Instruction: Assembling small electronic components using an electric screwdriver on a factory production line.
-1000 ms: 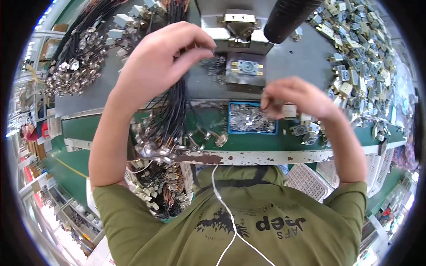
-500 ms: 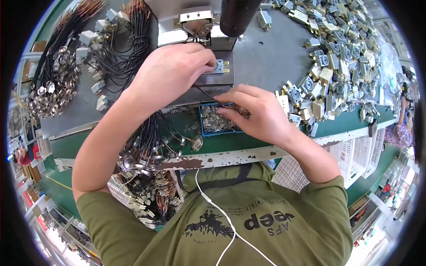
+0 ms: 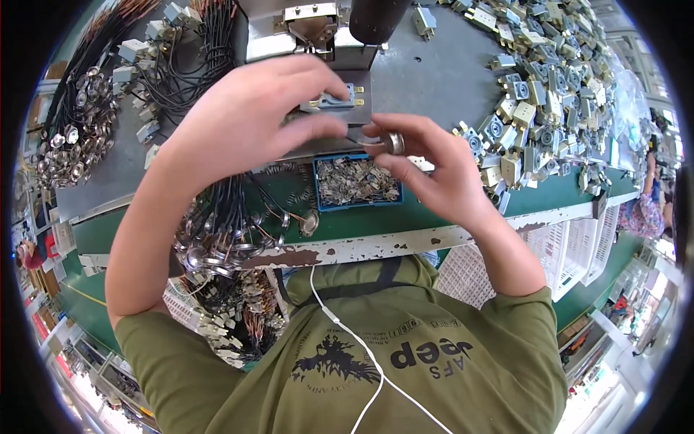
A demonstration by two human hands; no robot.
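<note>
My left hand (image 3: 264,108) hovers at the front of a metal press fixture (image 3: 312,32), thumb and fingers apart and slightly blurred. Just beyond its fingertips lies a small grey block with brass terminals (image 3: 340,98), on the fixture's base. Between the thumb and fingers of my right hand (image 3: 441,163) is a round silver metal cap (image 3: 395,143) with a dark wire running from it toward my left hand. Below, a blue tray (image 3: 318,206) holds many small metal pieces. Whether my left hand touches the wire's end is hard to tell.
Grey blocks with terminals (image 3: 535,108) are heaped at the right. Bundles of black wires (image 3: 210,61) and silver caps (image 3: 76,134) lie at the left. More capped wires (image 3: 217,239) hang over the worn bench edge (image 3: 376,247). A dark cylinder (image 3: 372,20) stands beside the press.
My left hand has opened and drawn back from the grey block. My right hand has risen off the blue tray and turned, bringing the silver cap into sight. The view has shifted slightly.
</note>
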